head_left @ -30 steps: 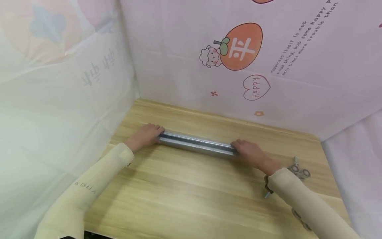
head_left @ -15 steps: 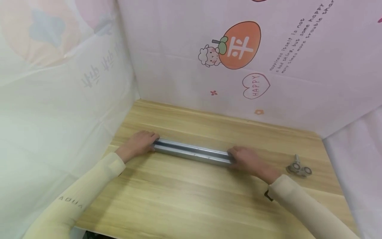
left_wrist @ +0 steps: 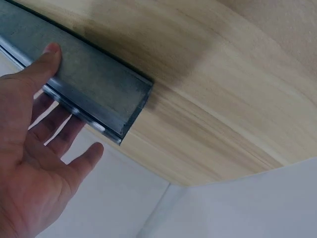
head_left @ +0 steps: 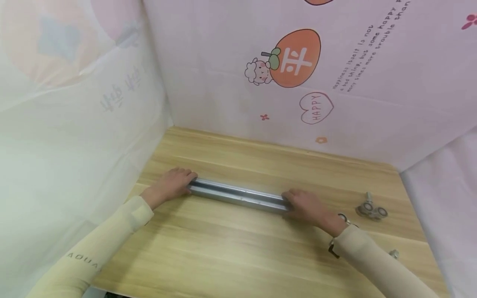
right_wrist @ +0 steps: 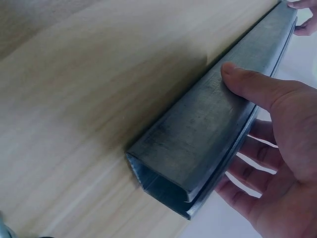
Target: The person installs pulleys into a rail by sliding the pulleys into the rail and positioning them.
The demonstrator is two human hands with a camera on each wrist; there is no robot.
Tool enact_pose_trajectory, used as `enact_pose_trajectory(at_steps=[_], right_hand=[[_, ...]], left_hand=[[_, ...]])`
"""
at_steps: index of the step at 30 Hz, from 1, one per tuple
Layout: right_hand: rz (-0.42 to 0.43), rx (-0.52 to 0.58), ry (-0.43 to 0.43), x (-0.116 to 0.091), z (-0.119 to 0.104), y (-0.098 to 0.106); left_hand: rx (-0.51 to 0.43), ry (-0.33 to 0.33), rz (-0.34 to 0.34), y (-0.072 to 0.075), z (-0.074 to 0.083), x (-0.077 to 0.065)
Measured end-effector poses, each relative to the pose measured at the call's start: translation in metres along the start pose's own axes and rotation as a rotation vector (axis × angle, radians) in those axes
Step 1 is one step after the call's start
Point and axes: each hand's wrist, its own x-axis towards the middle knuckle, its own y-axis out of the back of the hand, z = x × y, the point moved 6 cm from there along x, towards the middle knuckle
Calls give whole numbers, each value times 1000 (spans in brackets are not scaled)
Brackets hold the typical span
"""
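A grey steel C-shaped channel rail lies across the wooden table, its long slot facing up in the head view. My left hand grips the rail's left end, thumb on the near side face and fingers reaching over the slotted side. At the other end, my right hand holds it likewise, with the thumb flat on the side wall. The right wrist view looks into the rail's hollow open end. Its underside is hidden.
Right of the right hand sits a metal roller trolley with an upright bolt. More metal parts peek out around the right sleeve, one a bolt end. White printed sheets wall in the wooden tabletop at the back and sides.
Both hands and the rail have shifted toward the person and slightly left, mostly in the first half second. The grip at both ends stays the same. The roller trolley stays put.
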Motion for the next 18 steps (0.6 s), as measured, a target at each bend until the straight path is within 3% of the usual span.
enact_pose_trajectory(at_steps=[8,18], right_hand=[[3,36,-15,-6,1,0],[64,99,-13,-35,19,20]], left_hand=[[-106,-20,-51,-3,-7,2],[-191,1,-95,-10,-11,7]])
